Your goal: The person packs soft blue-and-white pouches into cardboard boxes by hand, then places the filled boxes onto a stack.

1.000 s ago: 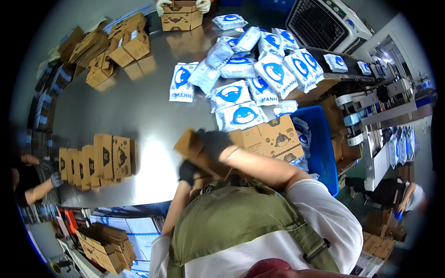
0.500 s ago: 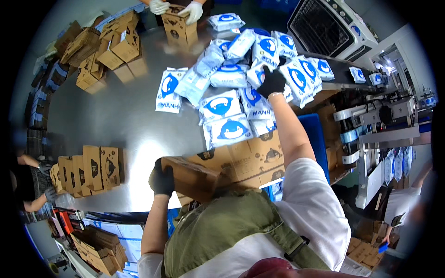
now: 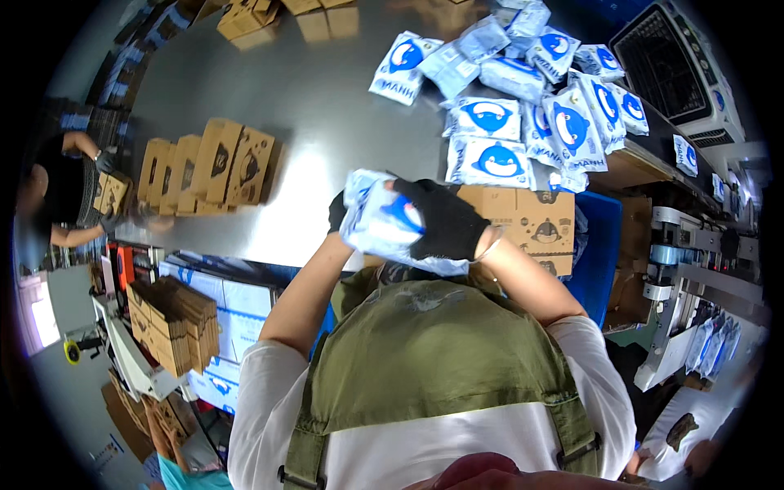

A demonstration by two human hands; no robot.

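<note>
Left of frame: row of open brown cartons point(image 3: 216, 163) on the metal table point(image 3: 327, 98). Centre: gloved left hand point(image 3: 336, 211) at the left edge of a white-and-blue pouch point(image 3: 371, 216), mostly behind it; can't tell how far closed. Pouch is in front of the chest; long axis looks slanted, upper left to lower right, one end pointing upper left, lower right end partly covered. Right hand point(image 3: 449, 219) has hold of it, fingers part-curled over the face, so pouch lies left of that hand. Both hands equally near. Right of centre: pouch pile point(image 3: 494, 163) above, brown carton point(image 3: 547, 233) below, then blue bin point(image 3: 600, 261).
</note>
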